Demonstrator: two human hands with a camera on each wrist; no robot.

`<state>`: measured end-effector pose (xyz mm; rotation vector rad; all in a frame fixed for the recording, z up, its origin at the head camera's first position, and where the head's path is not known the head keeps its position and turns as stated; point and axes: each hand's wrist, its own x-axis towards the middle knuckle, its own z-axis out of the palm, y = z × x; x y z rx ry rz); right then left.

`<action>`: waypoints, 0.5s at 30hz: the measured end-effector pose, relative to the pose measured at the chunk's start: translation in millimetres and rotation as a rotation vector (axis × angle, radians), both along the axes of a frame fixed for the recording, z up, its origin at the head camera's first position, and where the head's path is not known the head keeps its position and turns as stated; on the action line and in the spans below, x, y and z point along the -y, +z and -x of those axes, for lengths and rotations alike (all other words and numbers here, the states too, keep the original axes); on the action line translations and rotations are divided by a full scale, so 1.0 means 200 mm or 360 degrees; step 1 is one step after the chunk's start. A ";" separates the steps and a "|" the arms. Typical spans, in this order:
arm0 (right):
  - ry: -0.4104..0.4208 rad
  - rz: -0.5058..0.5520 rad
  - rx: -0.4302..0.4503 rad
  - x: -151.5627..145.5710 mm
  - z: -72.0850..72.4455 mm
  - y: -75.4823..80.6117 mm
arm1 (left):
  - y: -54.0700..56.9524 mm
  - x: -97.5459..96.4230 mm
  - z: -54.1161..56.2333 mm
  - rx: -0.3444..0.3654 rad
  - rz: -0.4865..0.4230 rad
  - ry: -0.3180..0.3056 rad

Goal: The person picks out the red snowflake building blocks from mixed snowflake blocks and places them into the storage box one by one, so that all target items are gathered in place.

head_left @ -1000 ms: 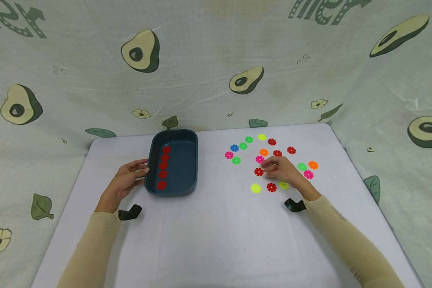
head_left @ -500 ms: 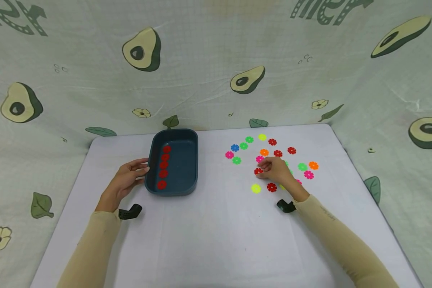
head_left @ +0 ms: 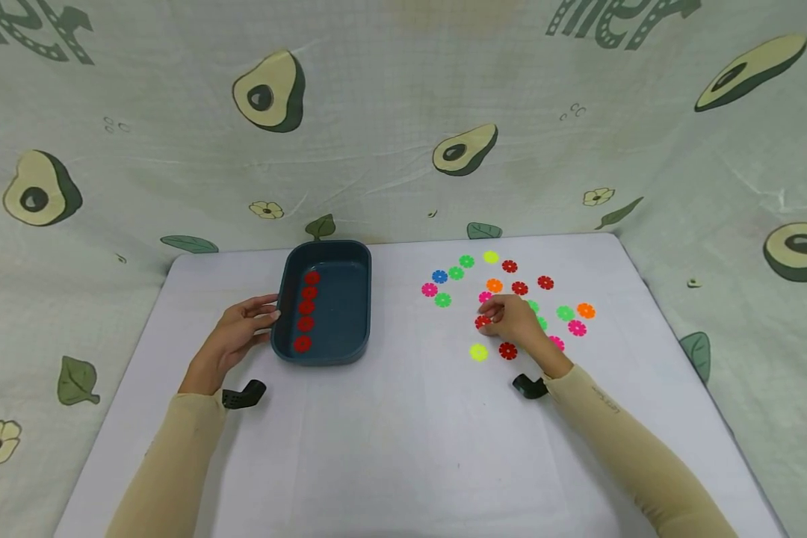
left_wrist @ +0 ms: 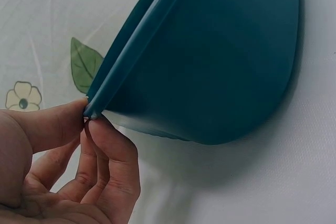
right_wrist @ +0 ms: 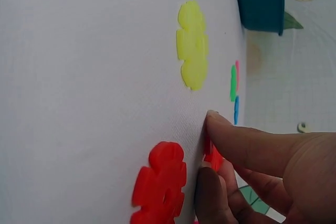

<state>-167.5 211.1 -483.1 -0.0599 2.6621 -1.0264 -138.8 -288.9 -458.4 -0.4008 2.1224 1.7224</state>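
Tray (head_left: 343,314): was plain dark teal.
Tray discs (head_left: 302,324): were all red.
Scattered discs (head_left: 478,352): were red, pink, green, yellow, orange and blue.
Counter (head_left: 376,456): was plain white.
Backdrop cloth (head_left: 376,90): was pale grey-green, printed with green-and-cream avocados, green leaves and cream flowers.
Sleeves (head_left: 175,456): were beige.
Wrist devices (head_left: 244,394): were black.

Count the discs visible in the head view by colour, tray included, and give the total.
Red discs: 10, 5 in the tray and 5 outside it
Green discs: 6
Pink discs: 4
Yellow discs: 2
Orange discs: 2
Blue disc: 1
Total: 25; the right hand may hide others.
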 end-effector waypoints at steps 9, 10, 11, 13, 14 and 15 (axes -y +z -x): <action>-0.0001 0.0023 0.0023 0.01 -0.01 0.00 | 0.00 0.00 0.00 -0.0028 -0.0012 -0.0004; -0.0004 0.0034 0.0030 0.01 -0.02 0.00 | 0.00 0.00 0.00 -0.0027 -0.0014 -0.0004; -0.0004 0.0052 0.0037 0.00 -0.02 0.00 | 0.00 0.00 0.00 -0.0025 -0.0016 -0.0004; 0.0006 0.0090 0.0046 0.00 -0.02 0.00 | 0.00 0.00 0.00 -0.0019 -0.0017 -0.0001; 0.0010 0.0109 0.0050 -0.01 -0.02 0.00 | 0.00 0.00 0.00 -0.0015 -0.0020 -0.0001; 0.0021 0.0130 0.0051 -0.01 -0.02 0.00 | 0.00 0.00 0.00 -0.0013 -0.0023 -0.0002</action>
